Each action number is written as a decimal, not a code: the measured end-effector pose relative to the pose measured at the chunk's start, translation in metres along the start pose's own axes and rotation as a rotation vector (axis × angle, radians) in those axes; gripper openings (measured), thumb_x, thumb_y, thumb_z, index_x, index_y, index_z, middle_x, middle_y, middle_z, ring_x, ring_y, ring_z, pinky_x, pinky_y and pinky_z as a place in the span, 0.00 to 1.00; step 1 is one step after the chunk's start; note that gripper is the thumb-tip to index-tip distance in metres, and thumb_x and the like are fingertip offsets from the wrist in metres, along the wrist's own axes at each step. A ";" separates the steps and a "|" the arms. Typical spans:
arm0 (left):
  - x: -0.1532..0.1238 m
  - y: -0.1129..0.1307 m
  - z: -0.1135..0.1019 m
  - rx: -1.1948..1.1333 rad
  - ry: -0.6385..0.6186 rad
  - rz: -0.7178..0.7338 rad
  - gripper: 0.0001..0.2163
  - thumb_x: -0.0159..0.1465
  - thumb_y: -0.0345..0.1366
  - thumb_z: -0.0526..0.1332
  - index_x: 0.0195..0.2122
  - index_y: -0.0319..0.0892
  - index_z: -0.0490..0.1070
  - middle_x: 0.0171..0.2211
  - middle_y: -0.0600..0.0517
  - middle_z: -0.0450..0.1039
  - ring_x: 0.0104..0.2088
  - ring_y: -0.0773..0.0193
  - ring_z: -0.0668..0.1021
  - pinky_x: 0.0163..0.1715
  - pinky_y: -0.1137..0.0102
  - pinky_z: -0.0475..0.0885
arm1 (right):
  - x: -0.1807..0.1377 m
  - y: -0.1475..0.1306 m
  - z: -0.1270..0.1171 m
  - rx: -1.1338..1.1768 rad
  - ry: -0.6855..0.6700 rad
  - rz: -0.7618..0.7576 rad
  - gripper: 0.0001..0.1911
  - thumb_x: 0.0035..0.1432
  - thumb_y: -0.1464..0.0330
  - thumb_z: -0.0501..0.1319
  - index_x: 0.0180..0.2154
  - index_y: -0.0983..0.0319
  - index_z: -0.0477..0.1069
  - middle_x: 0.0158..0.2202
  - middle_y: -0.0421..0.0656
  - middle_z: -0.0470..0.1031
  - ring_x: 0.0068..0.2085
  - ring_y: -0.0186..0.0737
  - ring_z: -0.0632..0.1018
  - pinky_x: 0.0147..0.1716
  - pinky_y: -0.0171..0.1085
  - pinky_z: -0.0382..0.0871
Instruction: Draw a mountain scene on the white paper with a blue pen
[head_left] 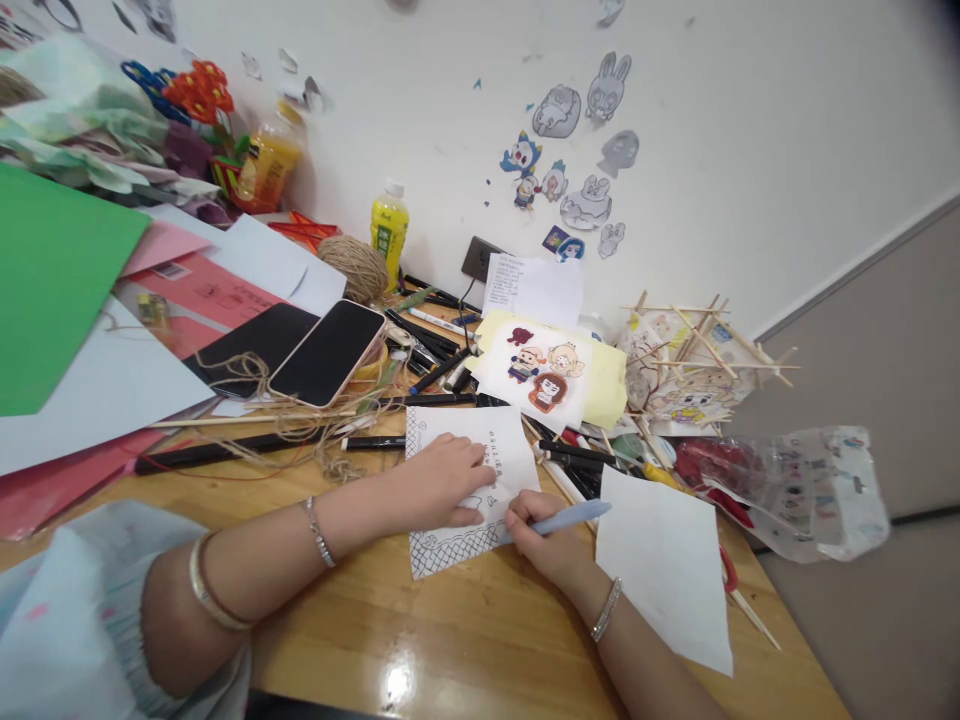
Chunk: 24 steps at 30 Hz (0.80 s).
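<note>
A sheet of paper (442, 550) lies on the wooden table, with drawn borders, a crosshatched strip along its near edge and lines of handwriting. Flat across its left part rests my left hand (442, 485), fingers stretched out and covering some of the drawing. My right hand (551, 540) is closed round a light blue pen (574, 517) at the paper's lower right edge; the pen's tip is hidden by the fingers. Just beyond the paper is a sheet with colored cartoon figures (536, 375), on yellow paper (606, 385).
A blank white sheet (664, 565) lies to the right, with red-handled scissors (727, 570) beside it. Markers (435, 372), a phone (328, 353) and twine (352, 268) crowd the left and back. A stick construction (690, 360) and a plastic bag (810, 490) stand at the right.
</note>
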<state>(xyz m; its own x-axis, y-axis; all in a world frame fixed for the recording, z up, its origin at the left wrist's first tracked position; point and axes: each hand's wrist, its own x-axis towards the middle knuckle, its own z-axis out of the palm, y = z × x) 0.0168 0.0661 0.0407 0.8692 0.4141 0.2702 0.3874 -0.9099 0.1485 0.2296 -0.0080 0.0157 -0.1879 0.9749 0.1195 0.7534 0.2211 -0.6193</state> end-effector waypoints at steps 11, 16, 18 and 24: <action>0.001 0.000 0.001 -0.001 -0.010 0.000 0.16 0.60 0.42 0.71 0.44 0.42 0.72 0.39 0.47 0.72 0.40 0.51 0.74 0.40 0.62 0.65 | 0.000 0.000 0.000 0.045 -0.036 -0.047 0.17 0.59 0.67 0.56 0.19 0.58 0.56 0.20 0.35 0.65 0.25 0.36 0.69 0.26 0.35 0.60; 0.000 0.001 0.000 0.008 -0.017 -0.008 0.16 0.60 0.42 0.71 0.44 0.41 0.72 0.39 0.46 0.72 0.41 0.51 0.74 0.41 0.61 0.65 | 0.001 0.005 0.001 0.032 -0.015 -0.028 0.17 0.59 0.66 0.56 0.20 0.58 0.55 0.21 0.36 0.65 0.26 0.37 0.69 0.27 0.35 0.59; 0.000 0.002 -0.001 0.012 -0.022 -0.010 0.16 0.60 0.42 0.71 0.44 0.40 0.72 0.40 0.45 0.72 0.41 0.51 0.74 0.41 0.61 0.65 | 0.001 0.007 0.001 0.041 -0.023 -0.027 0.17 0.58 0.67 0.56 0.20 0.58 0.54 0.20 0.35 0.64 0.26 0.37 0.69 0.27 0.35 0.60; 0.001 0.000 0.002 0.015 -0.016 -0.007 0.15 0.60 0.42 0.71 0.43 0.41 0.72 0.39 0.46 0.72 0.40 0.52 0.74 0.40 0.62 0.65 | 0.003 0.006 -0.003 0.046 0.034 -0.022 0.17 0.59 0.66 0.55 0.20 0.57 0.54 0.20 0.35 0.64 0.26 0.37 0.69 0.28 0.36 0.60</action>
<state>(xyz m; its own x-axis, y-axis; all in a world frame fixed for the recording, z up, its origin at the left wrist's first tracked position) 0.0182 0.0664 0.0396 0.8713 0.4201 0.2537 0.3979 -0.9073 0.1359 0.2354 -0.0031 0.0141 -0.1819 0.9704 0.1591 0.7194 0.2416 -0.6512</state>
